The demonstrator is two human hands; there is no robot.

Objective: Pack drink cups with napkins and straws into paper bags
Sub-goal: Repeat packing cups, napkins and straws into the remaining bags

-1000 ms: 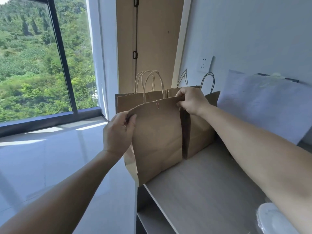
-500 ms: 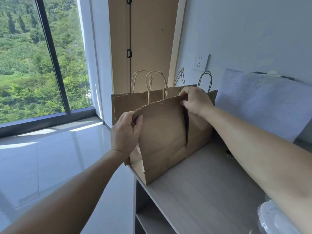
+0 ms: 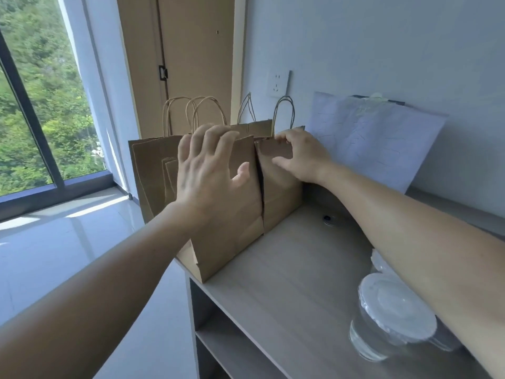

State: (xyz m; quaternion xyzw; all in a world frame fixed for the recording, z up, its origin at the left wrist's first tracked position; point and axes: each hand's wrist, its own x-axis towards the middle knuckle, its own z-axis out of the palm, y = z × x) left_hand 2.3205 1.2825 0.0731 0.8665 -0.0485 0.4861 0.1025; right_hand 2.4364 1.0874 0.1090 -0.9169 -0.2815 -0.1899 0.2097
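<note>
Here the spread fingers (image 3: 211,139) of the left hand (image 3: 207,173) are before the front bag (image 3: 232,228); the right hand (image 3: 303,157) curls its fingers over the second bag (image 3: 281,198) rim. Both bags stand on the counter (image 3: 287,283); the lidded cups (image 3: 396,315) nearby seem not yet packed.

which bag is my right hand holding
The rightmost bag, nearest the white sheet: your right hand pinches its top edge, while the front bag sits behind your left hand.

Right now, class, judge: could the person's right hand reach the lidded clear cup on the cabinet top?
Probably yes. The cup stands unblocked beneath the right forearm; the right hand need only release the bag and draw back.
</note>
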